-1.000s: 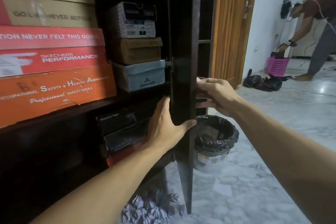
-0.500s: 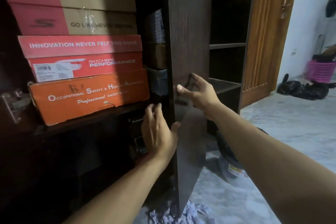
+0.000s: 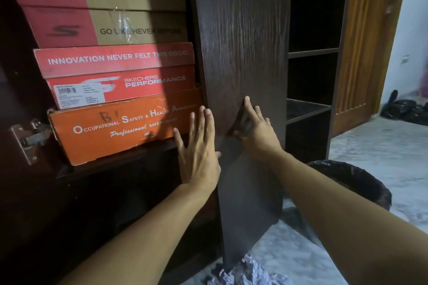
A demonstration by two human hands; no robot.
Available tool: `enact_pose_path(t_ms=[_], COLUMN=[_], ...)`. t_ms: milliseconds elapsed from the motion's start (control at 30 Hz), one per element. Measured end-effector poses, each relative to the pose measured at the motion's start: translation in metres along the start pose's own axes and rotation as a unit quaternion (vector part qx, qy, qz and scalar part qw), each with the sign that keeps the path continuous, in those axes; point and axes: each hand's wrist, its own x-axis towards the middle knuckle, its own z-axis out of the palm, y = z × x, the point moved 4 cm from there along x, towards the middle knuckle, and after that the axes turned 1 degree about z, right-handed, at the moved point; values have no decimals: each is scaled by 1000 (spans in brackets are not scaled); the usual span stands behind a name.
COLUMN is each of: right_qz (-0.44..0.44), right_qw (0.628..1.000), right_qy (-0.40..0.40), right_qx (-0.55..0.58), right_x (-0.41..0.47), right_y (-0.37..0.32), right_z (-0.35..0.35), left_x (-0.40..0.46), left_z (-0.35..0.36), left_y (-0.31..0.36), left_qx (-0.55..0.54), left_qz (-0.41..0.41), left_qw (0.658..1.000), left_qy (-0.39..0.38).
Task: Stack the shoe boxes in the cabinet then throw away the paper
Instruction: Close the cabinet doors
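2 bare forearms, no sleeves, watch or rings visible; left hand (image 3: 199, 152) and right hand (image 3: 257, 132) ungloved, nails short.

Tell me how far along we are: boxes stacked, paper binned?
Boxes look stacked: the orange box sits under red boxes in the cabinet. In hand: left hand and right hand are on the cabinet door. Left: crumpled paper lies on the floor beside the bin.
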Motion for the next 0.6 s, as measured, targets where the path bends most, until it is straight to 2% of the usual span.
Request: enact_pose_path(t_ms=[433, 600], right_qz=[35, 41], right_qw=[998, 995], right_qy=[0, -47], right_qx=[-43, -81], right_x=[16, 16], right_y=[-12, -10], right_z=[35, 38], left_x=[31, 39], left_z=[12, 11], left_y=[-32, -36], left_qx=[-80, -112], left_qz=[-61, -85], left_qw=[991, 979], left_qy=[-83, -149])
